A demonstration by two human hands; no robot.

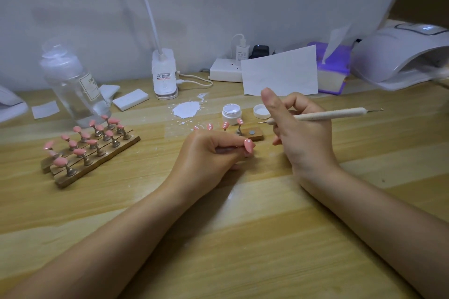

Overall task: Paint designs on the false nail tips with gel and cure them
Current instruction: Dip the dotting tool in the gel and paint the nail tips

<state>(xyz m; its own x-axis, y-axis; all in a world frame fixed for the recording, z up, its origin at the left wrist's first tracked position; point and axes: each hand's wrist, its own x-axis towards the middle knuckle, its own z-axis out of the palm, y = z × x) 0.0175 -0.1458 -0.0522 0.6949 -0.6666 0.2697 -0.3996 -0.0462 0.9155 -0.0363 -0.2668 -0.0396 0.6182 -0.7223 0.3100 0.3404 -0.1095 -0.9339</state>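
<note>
My left hand (209, 153) pinches a small stand bearing a pink nail tip (248, 145) with white dots, low over the wooden table. My right hand (298, 128) holds a white dotting pen (325, 115) crosswise, its thumb raised and its metal points sticking out at both ends. Behind my hands a small wooden holder (255, 134) carries several dotted pink tips (225, 125). An open jar of white gel (230, 113) stands beside its lid (260, 111). At the left, wooden racks (97, 153) hold several plain pink tips.
A white curing lamp (401, 58) sits at the far right, with a purple tissue box (332, 73) and a sheet of paper (279, 73) next to it. A clear bottle (73, 85), a lamp base (165, 75), a power strip (224, 70) and a white spill (185, 109) lie behind.
</note>
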